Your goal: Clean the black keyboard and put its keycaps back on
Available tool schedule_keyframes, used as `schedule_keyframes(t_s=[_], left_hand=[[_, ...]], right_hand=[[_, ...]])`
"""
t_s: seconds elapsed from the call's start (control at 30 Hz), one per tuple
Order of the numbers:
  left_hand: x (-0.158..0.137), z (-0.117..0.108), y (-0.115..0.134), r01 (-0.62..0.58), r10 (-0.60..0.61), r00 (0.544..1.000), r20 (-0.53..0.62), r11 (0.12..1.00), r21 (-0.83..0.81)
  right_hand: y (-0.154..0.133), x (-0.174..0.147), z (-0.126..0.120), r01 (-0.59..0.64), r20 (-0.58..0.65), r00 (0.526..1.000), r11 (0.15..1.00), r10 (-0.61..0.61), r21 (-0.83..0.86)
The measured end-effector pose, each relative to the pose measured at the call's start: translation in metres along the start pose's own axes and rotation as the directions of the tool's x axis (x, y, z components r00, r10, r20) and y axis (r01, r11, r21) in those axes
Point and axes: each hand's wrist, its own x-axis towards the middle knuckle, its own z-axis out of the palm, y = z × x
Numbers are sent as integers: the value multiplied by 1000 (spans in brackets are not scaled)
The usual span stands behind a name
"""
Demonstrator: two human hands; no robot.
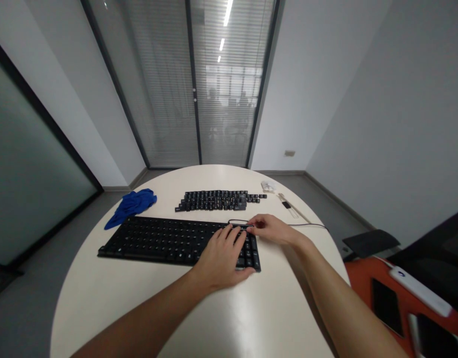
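Note:
A black keyboard lies across the table, and many of its key positions are bare of caps. My left hand rests flat on its right part, fingers spread over the keys and thumb at the front edge. At the keyboard's far right corner is my right hand, its thumb and forefinger close together at the top keys. Whatever sits between those fingertips is too small to make out. Behind the keyboard, loose black keycaps are set out in rows, with a few trailing off to the right.
A crumpled blue cloth lies at the left of the round white table. Toward the back right are a small clear plastic bag and thin tools. A black cable runs rightward. An orange chair holds phones and a white power strip.

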Motion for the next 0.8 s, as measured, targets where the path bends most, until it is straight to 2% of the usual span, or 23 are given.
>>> schedule_keyframes(t_s=[0.17, 0.37, 0.67, 0.8], left_hand=[[1, -5, -1, -5, 4, 999, 40, 1000, 12], [3, -3, -4, -7, 7, 1000, 18, 1000, -6], [3, -5, -3, -5, 4, 1000, -24, 999, -45], [2, -1, -4, -9, 8, 1000, -24, 999, -47]], right_hand=[[-1, 2, -1, -15, 27, 1000, 999, 14, 43], [-1, 2, -2, -24, 52, 998, 999, 22, 32], [0, 4, 2, -57, 27, 998, 998, 56, 42], [-1, 3, 3, -35, 21, 999, 999, 34, 35]])
